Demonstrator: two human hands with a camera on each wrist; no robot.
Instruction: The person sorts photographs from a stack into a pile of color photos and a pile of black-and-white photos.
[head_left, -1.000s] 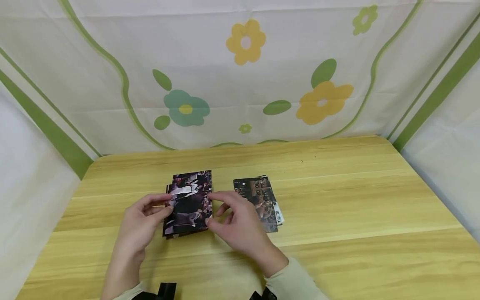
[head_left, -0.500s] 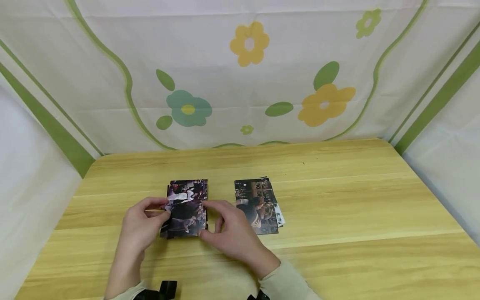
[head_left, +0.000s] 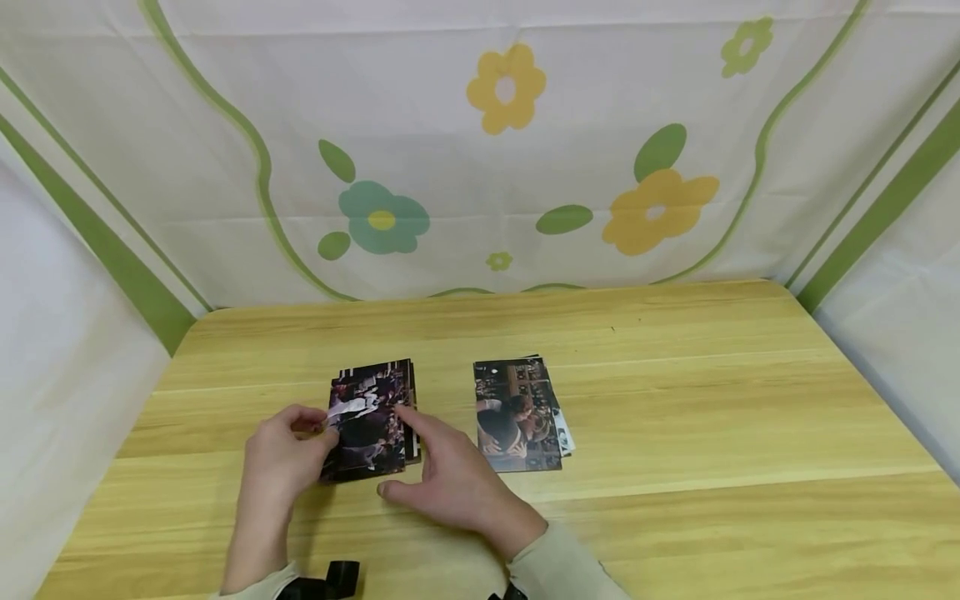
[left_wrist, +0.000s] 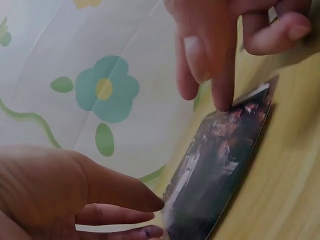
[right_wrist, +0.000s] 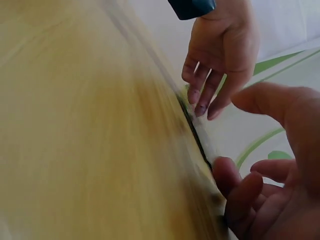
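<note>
A dark photo point(head_left: 367, 425) with white figures tops a small stack left of centre on the table, skewed over the photos under it. My left hand point(head_left: 281, 454) pinches its left edge, thumb near the picture side. In the left wrist view the photo point(left_wrist: 215, 160) looks tilted and slightly blurred. My right hand point(head_left: 457, 475) touches the right part of the photo with the index fingertip; its thumb stands apart, off the near right corner. Seen from the right wrist, the left hand point(right_wrist: 220, 65) is across the photo's thin edge.
A second pile of photos point(head_left: 517, 417) lies to the right, a whitish one poking out beneath. The wood-grain table point(head_left: 712, 433) extends beyond it. A white cloth point(head_left: 420, 100) with flower prints hangs behind the table's far edge.
The top photo has come down and left, and now sits rotated over its stack. My right thumb has left the photo's edge and spread toward me. The right pile has not moved.
</note>
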